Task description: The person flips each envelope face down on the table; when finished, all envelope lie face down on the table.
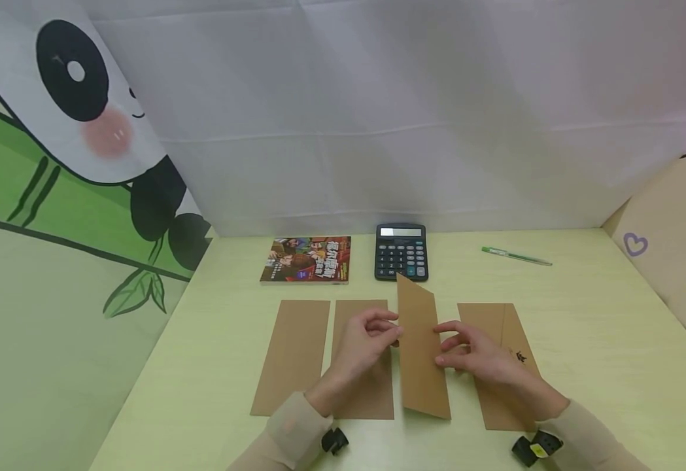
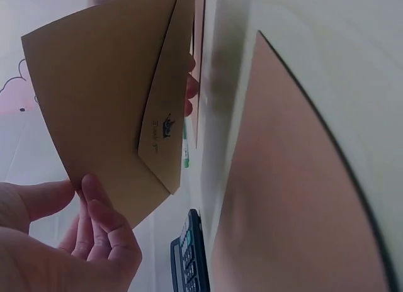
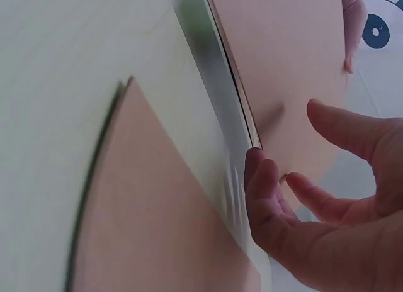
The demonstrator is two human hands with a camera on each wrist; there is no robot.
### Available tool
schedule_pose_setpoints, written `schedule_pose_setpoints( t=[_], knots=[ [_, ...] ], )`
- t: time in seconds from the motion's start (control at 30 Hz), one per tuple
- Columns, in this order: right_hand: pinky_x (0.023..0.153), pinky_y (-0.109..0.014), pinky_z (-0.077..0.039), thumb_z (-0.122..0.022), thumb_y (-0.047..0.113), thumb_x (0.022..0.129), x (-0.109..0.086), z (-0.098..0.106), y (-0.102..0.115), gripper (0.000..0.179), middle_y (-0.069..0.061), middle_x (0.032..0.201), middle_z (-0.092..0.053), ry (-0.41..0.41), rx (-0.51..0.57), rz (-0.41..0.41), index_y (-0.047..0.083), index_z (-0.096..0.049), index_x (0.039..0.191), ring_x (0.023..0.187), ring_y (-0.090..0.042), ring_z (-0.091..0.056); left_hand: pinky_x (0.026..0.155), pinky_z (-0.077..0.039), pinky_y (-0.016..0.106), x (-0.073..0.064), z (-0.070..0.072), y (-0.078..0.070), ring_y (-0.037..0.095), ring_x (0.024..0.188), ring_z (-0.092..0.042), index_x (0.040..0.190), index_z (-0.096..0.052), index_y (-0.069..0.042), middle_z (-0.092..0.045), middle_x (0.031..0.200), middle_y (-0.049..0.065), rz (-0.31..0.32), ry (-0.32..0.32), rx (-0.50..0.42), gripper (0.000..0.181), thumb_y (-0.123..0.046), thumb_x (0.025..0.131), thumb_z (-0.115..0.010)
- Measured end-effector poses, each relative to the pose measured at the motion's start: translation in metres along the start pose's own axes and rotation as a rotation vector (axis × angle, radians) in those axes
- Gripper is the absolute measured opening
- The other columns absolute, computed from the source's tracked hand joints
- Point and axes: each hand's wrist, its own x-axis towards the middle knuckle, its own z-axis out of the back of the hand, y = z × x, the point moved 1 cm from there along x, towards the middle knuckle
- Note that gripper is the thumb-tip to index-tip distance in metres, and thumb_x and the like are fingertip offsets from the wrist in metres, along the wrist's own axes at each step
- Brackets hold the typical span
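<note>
Centrally: brown envelope [image 1: 423, 356], tilted up; left hand [image 1: 366, 340] pinching its left edge; right hand [image 1: 478, 353] at its right, fingers loosely bent.

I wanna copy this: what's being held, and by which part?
A brown envelope. The left hand pinches its left edge. The right hand touches its right edge; whether it pinches too, I can't tell.
</note>
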Motion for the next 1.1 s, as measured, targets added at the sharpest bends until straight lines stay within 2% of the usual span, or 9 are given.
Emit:
schedule_pose_setpoints(
  t=[0.13, 0.23, 0.33, 0.43, 0.53, 0.77, 0.97, 1.1],
  knots=[
    [0.063, -0.038, -0.049, -0.075, 0.017, 0.084, -0.001, 0.001, 0.003, 0.060, -0.015, 0.100, -0.057, -0.013, -0.018, 0.021, -0.002, -0.045, 0.134, 0.081, -0.029, -0.060, 0.063, -0.053, 0.028, 0.007, 0.002, 0.018, 0.035, 0.072, -0.066, 0.103, -0.062, 0.014, -0.066, 0.087, 0.025, -0.004, -0.003, -0.025, 0.018, 0.007, 0.086, -0.065],
    [0.063, -0.037, -0.049, -0.074, 0.017, 0.084, -0.002, 0.002, 0.004, 0.061, -0.015, 0.100, -0.056, -0.018, -0.012, 0.020, -0.002, -0.045, 0.134, 0.081, -0.029, -0.060, 0.062, -0.054, 0.032, 0.012, 0.003, 0.033, 0.026, 0.065, -0.066, 0.102, -0.064, 0.012, -0.067, 0.086, 0.022, -0.003, -0.011, -0.039, 0.018, 0.005, 0.086, -0.066],
    [0.063, -0.037, -0.049, -0.074, 0.016, 0.084, -0.001, 0.002, 0.004, 0.061, -0.015, 0.100, -0.056, -0.024, -0.013, 0.018, -0.003, -0.045, 0.134, 0.081, -0.029, -0.061, 0.063, -0.054, 0.040, 0.014, 0.003, 0.041, 0.030, 0.062, -0.066, 0.101, -0.065, 0.008, -0.068, 0.082, 0.017, 0.001, -0.020, -0.031, 0.018, 0.001, 0.085, -0.069],
    [0.064, -0.037, -0.050, -0.074, 0.016, 0.084, -0.001, 0.002, 0.003, 0.061, -0.014, 0.100, -0.056, -0.036, -0.027, 0.016, -0.003, -0.045, 0.133, 0.081, -0.028, -0.061, 0.062, -0.053, 0.046, 0.014, 0.003, 0.044, 0.038, 0.063, -0.065, 0.100, -0.066, 0.006, -0.068, 0.079, 0.012, 0.003, -0.026, -0.004, 0.017, -0.001, 0.085, -0.070],
    [0.064, -0.036, -0.050, -0.075, 0.017, 0.083, -0.002, 0.002, 0.002, 0.061, -0.014, 0.099, -0.056, -0.047, -0.044, 0.012, -0.004, -0.046, 0.133, 0.080, -0.027, -0.061, 0.059, -0.053, 0.046, 0.014, 0.003, 0.045, 0.039, 0.062, -0.065, 0.098, -0.067, 0.004, -0.067, 0.076, 0.009, -0.003, -0.029, 0.031, 0.015, -0.001, 0.084, -0.070],
    [0.062, -0.035, -0.051, -0.076, 0.014, 0.082, -0.002, 0.003, 0.000, 0.057, -0.013, 0.097, -0.057, -0.083, -0.083, -0.003, -0.005, -0.050, 0.128, 0.077, -0.024, -0.059, 0.053, -0.053, 0.039, 0.015, 0.003, 0.049, 0.029, 0.057, -0.065, 0.098, -0.066, 0.006, -0.067, 0.074, 0.006, 0.013, -0.017, 0.118, 0.016, 0.004, 0.082, -0.070],
    [0.059, -0.031, -0.048, -0.078, 0.013, 0.080, -0.002, 0.003, -0.001, 0.052, -0.011, 0.095, -0.057, -0.132, -0.141, -0.020, -0.003, -0.055, 0.123, 0.076, -0.022, -0.057, 0.047, -0.048, 0.027, 0.013, 0.002, 0.050, 0.025, 0.052, -0.063, 0.103, -0.065, 0.005, -0.066, 0.071, 0.000, 0.039, 0.011, 0.259, 0.024, 0.003, 0.080, -0.071],
    [0.058, -0.030, -0.047, -0.078, 0.013, 0.080, -0.002, 0.003, -0.001, 0.050, -0.010, 0.094, -0.057, -0.141, -0.176, -0.029, -0.003, -0.057, 0.122, 0.077, -0.021, -0.056, 0.047, -0.048, 0.026, 0.013, 0.001, 0.052, 0.018, 0.050, -0.061, 0.105, -0.064, 0.005, -0.065, 0.071, -0.003, 0.056, 0.031, 0.307, 0.027, 0.003, 0.079, -0.072]
  ],
)
